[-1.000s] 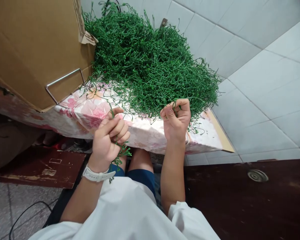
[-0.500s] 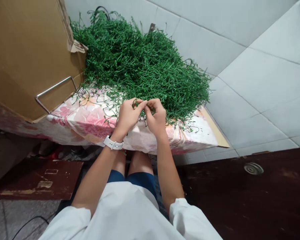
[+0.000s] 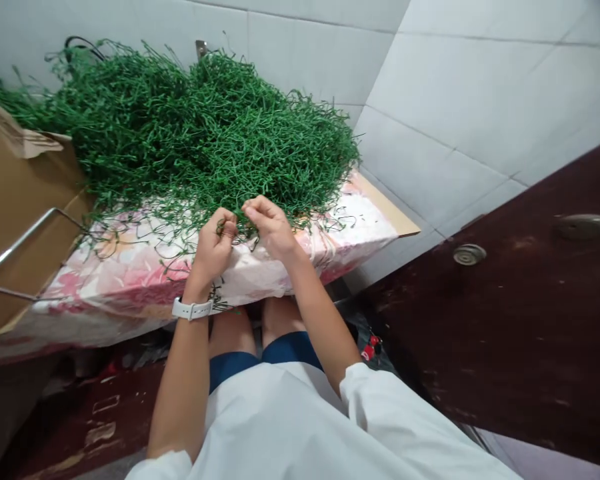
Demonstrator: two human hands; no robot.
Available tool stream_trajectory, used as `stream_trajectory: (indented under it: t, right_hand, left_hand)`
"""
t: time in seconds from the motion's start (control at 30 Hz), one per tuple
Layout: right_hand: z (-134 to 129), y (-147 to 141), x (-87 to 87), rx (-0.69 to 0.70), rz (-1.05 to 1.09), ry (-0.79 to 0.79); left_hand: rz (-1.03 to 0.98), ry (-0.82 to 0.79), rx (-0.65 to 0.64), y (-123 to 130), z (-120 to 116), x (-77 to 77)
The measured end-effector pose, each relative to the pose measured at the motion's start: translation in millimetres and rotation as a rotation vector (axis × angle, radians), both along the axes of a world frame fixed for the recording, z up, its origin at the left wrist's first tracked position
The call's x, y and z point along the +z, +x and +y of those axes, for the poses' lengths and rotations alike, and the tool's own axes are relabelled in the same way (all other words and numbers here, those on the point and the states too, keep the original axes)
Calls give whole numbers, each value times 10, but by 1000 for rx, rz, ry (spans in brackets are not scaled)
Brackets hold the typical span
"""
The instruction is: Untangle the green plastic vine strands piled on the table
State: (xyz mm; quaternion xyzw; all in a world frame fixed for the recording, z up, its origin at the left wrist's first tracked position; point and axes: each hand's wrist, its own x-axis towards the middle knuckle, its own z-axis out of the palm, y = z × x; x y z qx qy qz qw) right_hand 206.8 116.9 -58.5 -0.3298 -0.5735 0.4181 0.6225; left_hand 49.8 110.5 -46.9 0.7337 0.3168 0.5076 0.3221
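A big tangled heap of thin green wire-like strands (image 3: 215, 133) lies against the tiled wall. My left hand (image 3: 214, 248) is at the heap's front edge, its fingers curled round a dark green strand that shows at the fist. Just to the right, my right hand (image 3: 273, 230) has thumb and forefinger pinched together, apart from the left hand by a small gap. Whatever sits in that pinch is too small to make out clearly. Loose strands lie on the flowered cloth (image 3: 130, 263) below, and a few hang over its edge near my left wrist.
At the left stands a cardboard box (image 3: 20, 200) with a bent metal wire handle (image 3: 17, 243) before it. A dark red wooden door panel (image 3: 505, 320) with round metal fittings rises at the right. The table's bare board edge (image 3: 390, 210) meets the tiled wall (image 3: 430, 87).
My view has swung to the right, so the heap and box sit further left. My hands, fingertips together before, have drawn apart. Several strands now hang by my left wrist.
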Motion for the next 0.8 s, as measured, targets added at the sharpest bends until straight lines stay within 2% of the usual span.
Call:
stream_trajectory:
  t: [0.1, 0.17, 0.37, 0.43, 0.63, 0.8]
  right_hand:
    - [39, 67, -69, -136, -3, 81]
    - [26, 79, -99, -276, -70, 145]
    - [-124, -90, -56, -712, -260, 256]
    - [-146, -171, -15, -816, -278, 257]
    - [-75, -235, 34, -893, -242, 243]
    - [120, 124, -8, -921, -196, 163]
  left_hand:
    - [181, -5, -116, -34, -35, 62]
    - [303, 21, -130, -48, -64, 106]
    - [460, 121, 18, 22, -221, 196]
    - [463, 140, 81, 70, -256, 209]
    - [471, 182, 207, 143, -305, 213]
    - [541, 204, 179, 61, -487, 170]
